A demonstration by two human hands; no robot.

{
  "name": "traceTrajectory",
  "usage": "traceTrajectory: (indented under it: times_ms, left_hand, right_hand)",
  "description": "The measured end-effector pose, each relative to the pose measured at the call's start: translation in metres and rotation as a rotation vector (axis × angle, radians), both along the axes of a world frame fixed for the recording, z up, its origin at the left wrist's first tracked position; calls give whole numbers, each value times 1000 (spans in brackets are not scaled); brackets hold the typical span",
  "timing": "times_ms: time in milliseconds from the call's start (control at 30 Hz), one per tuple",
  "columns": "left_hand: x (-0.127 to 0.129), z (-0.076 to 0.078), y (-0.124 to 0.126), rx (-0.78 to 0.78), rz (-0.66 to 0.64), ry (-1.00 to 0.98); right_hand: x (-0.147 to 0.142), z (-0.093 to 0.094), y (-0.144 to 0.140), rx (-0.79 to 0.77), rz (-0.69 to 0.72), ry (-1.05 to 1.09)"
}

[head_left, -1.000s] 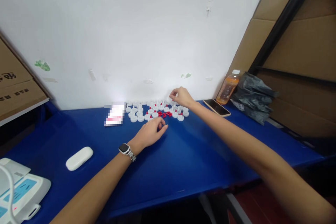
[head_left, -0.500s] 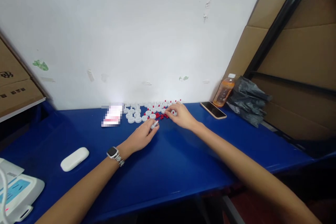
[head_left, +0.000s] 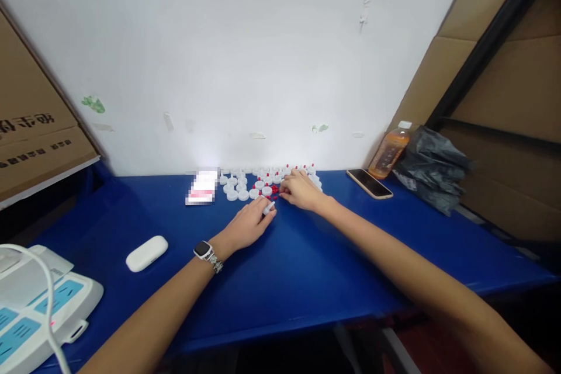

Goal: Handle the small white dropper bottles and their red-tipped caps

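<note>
My left hand (head_left: 250,224) is closed around a white nozzle cap (head_left: 269,208), whose pointed spout sticks out between thumb and fingers toward the right. Just beyond it lies a small heap of red tip caps (head_left: 275,189) on the blue table. Over the right side of this heap, my right hand (head_left: 302,189) has its thumb and fingertips pinched together; whatever is between them is too small to make out. Around the heap stand several white round nozzle caps (head_left: 232,195), some topped with red tips. My right hand hides part of them.
A phone (head_left: 369,183), an orange drink bottle (head_left: 389,151) and a black plastic bag (head_left: 432,166) sit at the right. Leftward are a blurred-out bright card or screen (head_left: 202,187), a white oval case (head_left: 146,253) and a power strip (head_left: 65,298). The white wall (head_left: 245,58) borders the table's back.
The view has shifted, so the table's things appear further right. My right fingertips have moved slightly nearer the left hand and lower over the red caps. My left hand keeps its white nozzle cap.
</note>
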State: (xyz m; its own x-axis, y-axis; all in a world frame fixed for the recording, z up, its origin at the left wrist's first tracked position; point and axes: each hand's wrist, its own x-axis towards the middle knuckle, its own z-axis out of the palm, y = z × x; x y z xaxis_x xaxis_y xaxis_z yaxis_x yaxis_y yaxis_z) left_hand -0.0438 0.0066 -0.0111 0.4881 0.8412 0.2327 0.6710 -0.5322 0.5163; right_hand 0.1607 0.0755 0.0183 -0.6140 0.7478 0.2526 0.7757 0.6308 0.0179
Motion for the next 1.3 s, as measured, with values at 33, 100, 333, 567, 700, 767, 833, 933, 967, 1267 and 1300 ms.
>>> traceTrajectory:
  times_ms: [33, 100, 333, 567, 700, 767, 833, 933, 967, 1267, 1300]
  left_hand:
    - [0, 0, 0, 4, 1, -4]
    - [1, -1, 0, 10, -1, -25]
    - [5, 1, -3, -3, 28, -53]
    - [10, 2, -7, -10, -16, -84]
    - [13, 3, -14, -21, -46, -77]
    - [15, 4, -18, -24, -56, -67]
    - [16, 4, -21, -17, -65, -63]
    - [17, 3, -22, -4, -73, -78]
    - [17, 3, -22, -5, -75, -89]
    - [18, 4, -21, -74, -106, -221]
    - [18, 4, -21, -90, -104, -232]
  right_hand:
    - [1, 0, -1, -1, 2, 19]
    - [3, 1, -6, 8, 6, 102]
    - [11, 2, -34, -422, 48, 765]
    - [10, -21, -51, -654, 61, 1154]
    - [8, -24, -56, -734, 41, 1300]
    - [8, -23, -58, -748, 41, 1312]
    - [8, -21, -60, -755, 46, 1304]
    - [7, -21, -62, -751, 61, 1297]
    - [6, -21, -62, -749, 68, 1298]
    - [-2, -30, -61, -714, 88, 1352]
    - [-2, -29, -61, -716, 91, 1357]
